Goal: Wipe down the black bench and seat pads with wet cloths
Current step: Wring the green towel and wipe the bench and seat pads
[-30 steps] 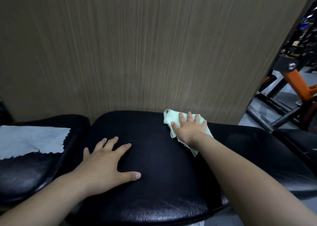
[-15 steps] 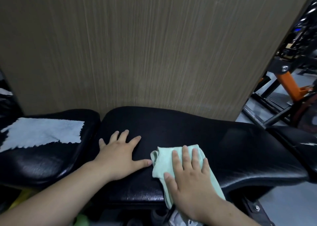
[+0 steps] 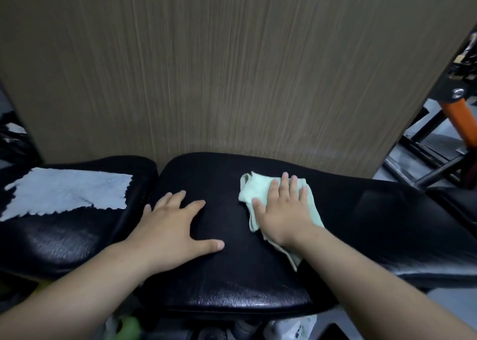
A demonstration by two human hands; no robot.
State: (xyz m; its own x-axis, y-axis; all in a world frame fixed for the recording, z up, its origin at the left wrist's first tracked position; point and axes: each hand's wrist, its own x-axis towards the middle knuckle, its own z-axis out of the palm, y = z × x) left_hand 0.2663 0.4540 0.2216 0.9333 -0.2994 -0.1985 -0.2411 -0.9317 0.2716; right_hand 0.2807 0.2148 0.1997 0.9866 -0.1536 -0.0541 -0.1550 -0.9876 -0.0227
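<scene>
— Where is the cloth (image 3: 251, 188) found?
— Crumpled and pale green, it is pressed near the far edge of the bench (image 3: 232, 275) by the right hand (image 3: 282, 215), fingers straight and slightly apart.
— And the left hand (image 3: 173, 226)?
— It is laid flat, fingers splayed, by the left edge of that glossy, creased black surface.

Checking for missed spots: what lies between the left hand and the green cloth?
Only bare black bench pad, in the head view, separates the left hand from the green cloth under the right hand.
</scene>
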